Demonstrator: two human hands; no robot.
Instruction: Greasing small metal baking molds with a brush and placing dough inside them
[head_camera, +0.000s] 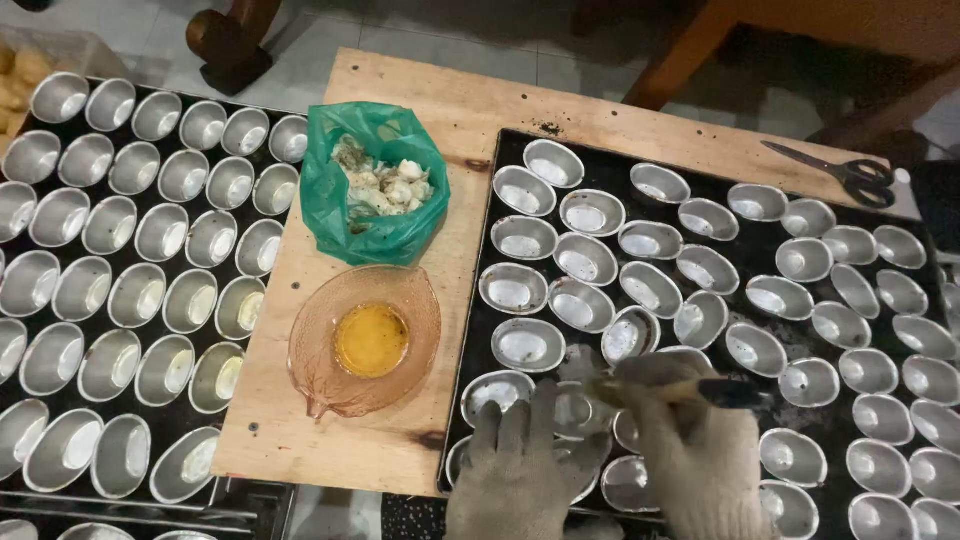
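Both my hands wear grey knit gloves at the bottom of the view. My left hand (520, 465) steadies a small oval metal mould (572, 408) on the black tray (760, 232). My right hand (690, 450) grips a brush (700, 392) with a dark handle, its tip over that mould. Several oval moulds (585, 260) fill the tray in rows. A leaf-shaped amber glass dish (365, 340) with yellow liquid sits on the wooden board (300, 420) left of my hands.
A green plastic bag (375, 185) holding pale lumps lies on the board behind the dish. A second black tray (130, 260) packed with moulds is at the left. Scissors (835, 172) rest at the board's far right corner. Tiled floor and wooden furniture legs lie beyond.
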